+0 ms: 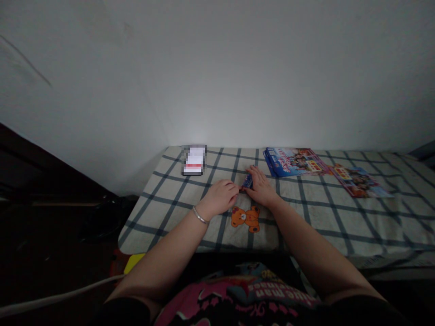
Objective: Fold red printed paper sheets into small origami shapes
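A small blue printed paper, apparently a folded flyer (248, 182), lies on the checked tablecloth (190, 199) between my hands. My right hand (260, 188) rests over its right side, with the thumb along the near edge and the fingers reaching past the far edge. The palm covers part of the print. At the paper's left corner, my left hand (222, 197) is closed, its fingertips bent together against the edge and partly hidden. A silvery bracelet (200, 215) circles my left wrist. Just below the paper, an orange teddy bear print (246, 219) shows on the cloth.
A stack of colourful flyers (292, 161) lies at the back right, and another flyer (363, 182) lies farther right. Back left is a phone (195, 160) with a lit, blurred screen. The white wall (217, 81) borders the table's far edge. A pale cable (61, 296) runs at lower left.
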`<state>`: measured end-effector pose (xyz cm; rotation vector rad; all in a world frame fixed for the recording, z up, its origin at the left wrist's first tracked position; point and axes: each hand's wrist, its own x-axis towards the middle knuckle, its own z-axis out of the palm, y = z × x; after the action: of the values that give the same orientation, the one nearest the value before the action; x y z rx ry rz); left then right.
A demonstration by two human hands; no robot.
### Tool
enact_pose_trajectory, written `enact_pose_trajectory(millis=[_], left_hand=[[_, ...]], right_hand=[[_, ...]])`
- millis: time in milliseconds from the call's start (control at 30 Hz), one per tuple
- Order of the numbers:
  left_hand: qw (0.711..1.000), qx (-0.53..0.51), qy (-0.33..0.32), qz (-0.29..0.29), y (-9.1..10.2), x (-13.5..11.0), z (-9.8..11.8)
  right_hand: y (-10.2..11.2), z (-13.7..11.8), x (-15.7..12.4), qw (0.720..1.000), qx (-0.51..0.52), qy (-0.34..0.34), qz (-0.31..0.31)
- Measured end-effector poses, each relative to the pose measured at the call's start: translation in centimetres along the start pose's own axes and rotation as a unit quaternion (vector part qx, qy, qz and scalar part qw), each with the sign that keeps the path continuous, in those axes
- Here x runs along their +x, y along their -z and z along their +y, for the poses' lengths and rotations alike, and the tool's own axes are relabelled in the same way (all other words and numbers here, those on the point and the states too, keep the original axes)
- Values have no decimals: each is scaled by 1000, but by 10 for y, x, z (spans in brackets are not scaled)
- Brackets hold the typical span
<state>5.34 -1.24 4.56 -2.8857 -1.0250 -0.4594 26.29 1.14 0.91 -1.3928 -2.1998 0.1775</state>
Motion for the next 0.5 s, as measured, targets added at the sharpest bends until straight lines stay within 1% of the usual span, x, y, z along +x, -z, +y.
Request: enact_pose_trajectory(millis=[233,500], left_hand=[[1000,3,-7,10,-4,0,0],[1000,12,13,2,-3,0,5]], right_hand=[[3,-6,2,999,-28,-27,-33],[9,-5,7,993,-35,-51,-95]])
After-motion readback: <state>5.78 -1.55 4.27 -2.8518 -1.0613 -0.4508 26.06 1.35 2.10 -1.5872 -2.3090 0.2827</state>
